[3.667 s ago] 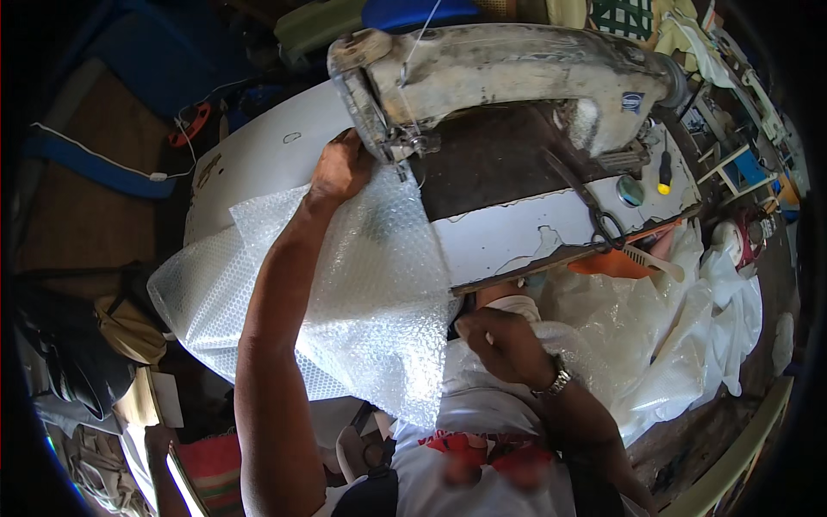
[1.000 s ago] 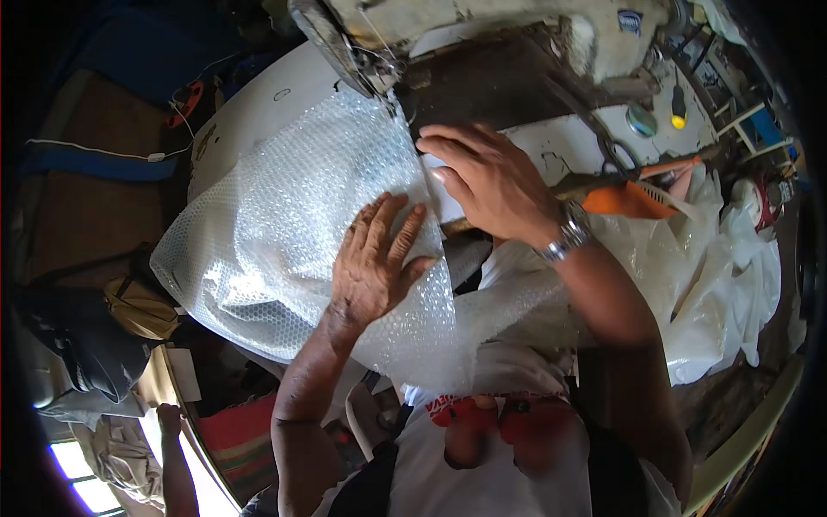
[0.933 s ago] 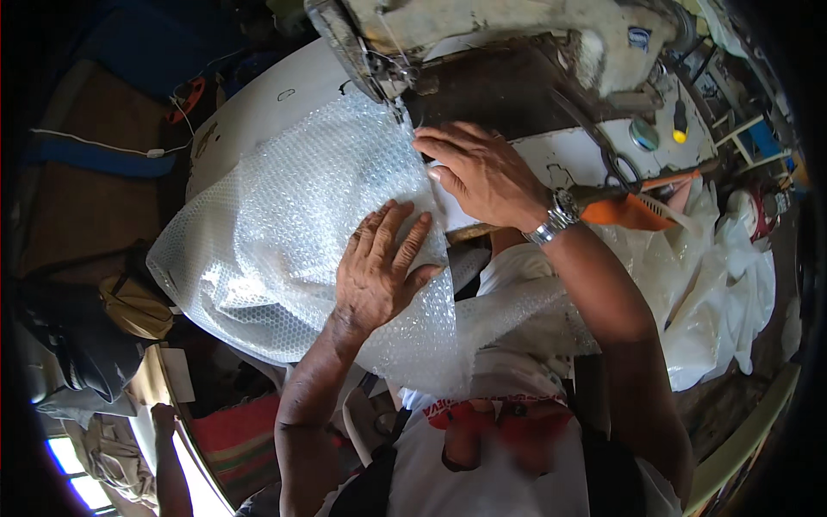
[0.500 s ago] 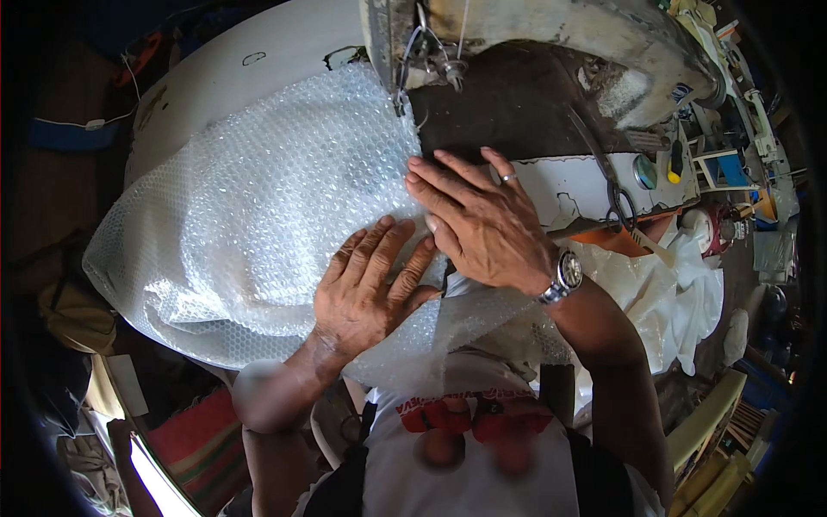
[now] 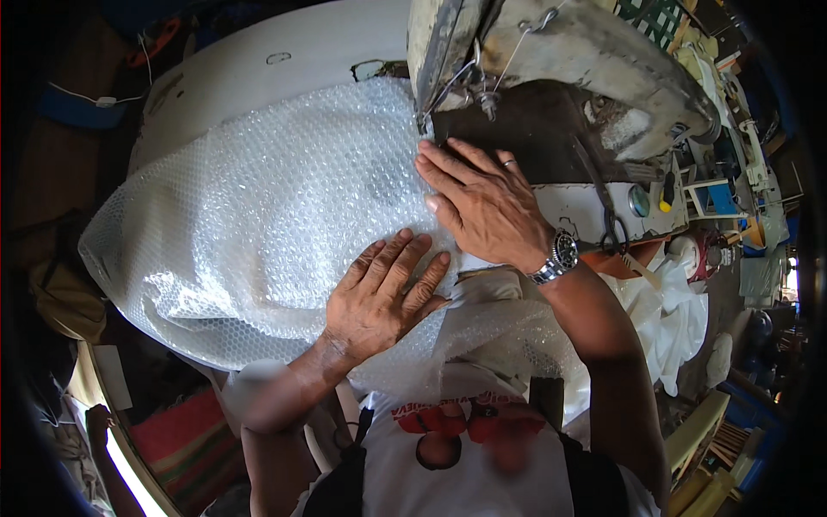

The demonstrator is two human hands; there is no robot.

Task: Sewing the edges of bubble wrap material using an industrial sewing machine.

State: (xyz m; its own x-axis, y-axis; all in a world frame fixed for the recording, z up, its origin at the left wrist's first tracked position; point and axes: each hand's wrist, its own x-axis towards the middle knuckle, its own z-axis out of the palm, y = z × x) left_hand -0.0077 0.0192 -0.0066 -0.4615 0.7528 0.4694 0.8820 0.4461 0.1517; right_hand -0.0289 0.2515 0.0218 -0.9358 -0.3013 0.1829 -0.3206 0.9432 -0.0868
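Note:
A large sheet of clear bubble wrap (image 5: 258, 207) lies spread over a white sewing table (image 5: 258, 69) and hangs off its near edge. My left hand (image 5: 379, 297) presses flat on the wrap near the table's front edge, fingers spread. My right hand (image 5: 482, 202), with a wristwatch and a ring, lies flat on the wrap's right edge just in front of the needle of a worn grey sewing machine (image 5: 551, 60). Neither hand grips anything; both palms rest on the sheet.
White cloth (image 5: 663, 302) is heaped to the right of the table. Scissors (image 5: 607, 228) and small tools lie on the machine bed at the right. Shelves with clutter stand at far right, a striped mat (image 5: 185, 439) lies on the floor at lower left.
The bubble wrap, first held up by my left hand, now lies flat on the table. Both hands have come down on it, and the view has drawn closer to the needle.

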